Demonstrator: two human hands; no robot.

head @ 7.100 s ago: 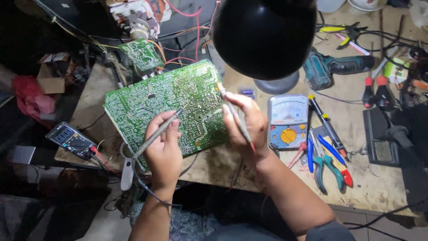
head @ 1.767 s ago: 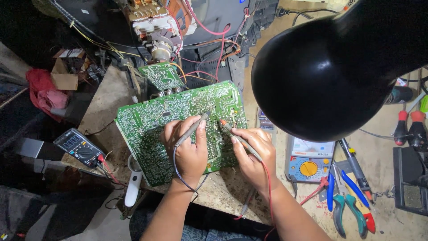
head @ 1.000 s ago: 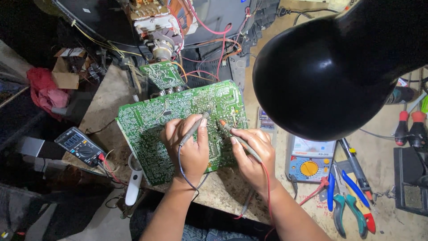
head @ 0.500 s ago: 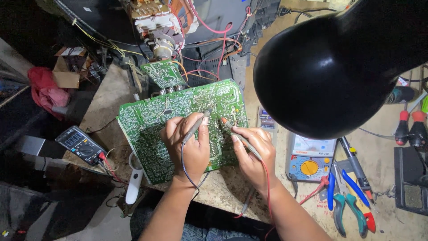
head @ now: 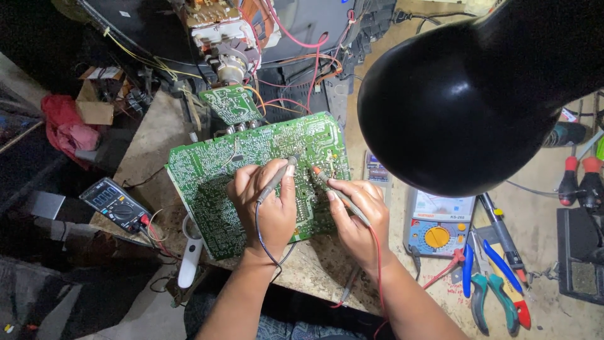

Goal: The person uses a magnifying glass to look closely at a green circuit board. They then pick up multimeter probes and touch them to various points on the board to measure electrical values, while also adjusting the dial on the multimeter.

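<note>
Two probes are being pressed onto the green circuit board [head: 251, 176] lying flat on the bench: a grey probe [head: 277, 179] is gripped in the left hand [head: 267, 204], a red-tipped probe [head: 333, 192] is pinched in the right hand [head: 355, 214], tips nearly touching mid-board

The circuit board [head: 251, 170] lies on the workbench [head: 541, 226], with a smaller board [head: 233, 104] behind it. Both hands rest on it, left hand [head: 267, 204] beside right hand [head: 355, 217], each pressing 1 probe onto it. A digital multimeter [head: 116, 204] lies left, an analog meter [head: 437, 220] right, pliers [head: 487, 286] beyond; the lamp shade [head: 478, 94] hangs above.
</note>
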